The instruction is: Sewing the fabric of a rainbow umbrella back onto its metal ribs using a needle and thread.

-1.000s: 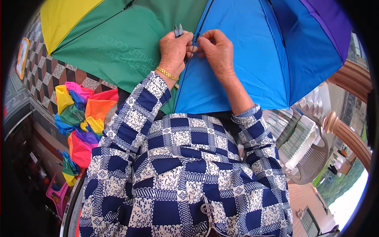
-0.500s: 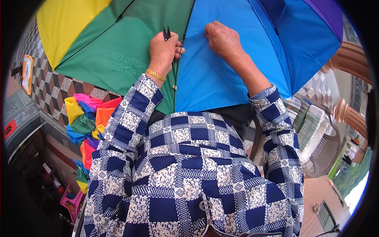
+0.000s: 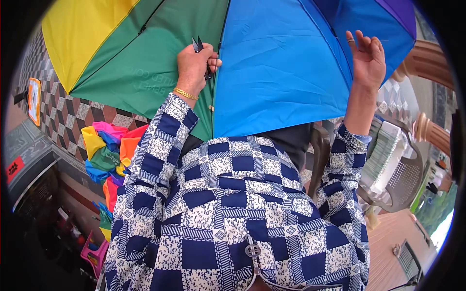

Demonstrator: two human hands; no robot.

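Observation:
An opened umbrella (image 3: 281, 82) with yellow, green, blue and purple panels lies across my lap. My left hand (image 3: 193, 65) is closed around small black thread snips (image 3: 197, 46), their pointed blades up. Its fingertips reach the dark rib (image 3: 214, 87) at the seam between the green and blue panels. Off to the right, my right hand (image 3: 369, 63) is raised above the blue panel, palm toward me. Thumb and index finger are pinched, and a faint thin line shows beside them; what they hold is too small to make out. A band circles one finger.
Folded multicoloured cloth (image 3: 104, 157) lies to my left, above a pink plastic stool (image 3: 94, 252). On the right stands a chair (image 3: 403, 182) bearing a pale stack (image 3: 383, 155). Beyond are reddish-brown posts (image 3: 429, 70) and a patterned tile floor (image 3: 58, 111).
My right hand has swung right and turned its palm toward me, away from the seam. My left hand, still holding the snips, and the umbrella have shifted slightly left.

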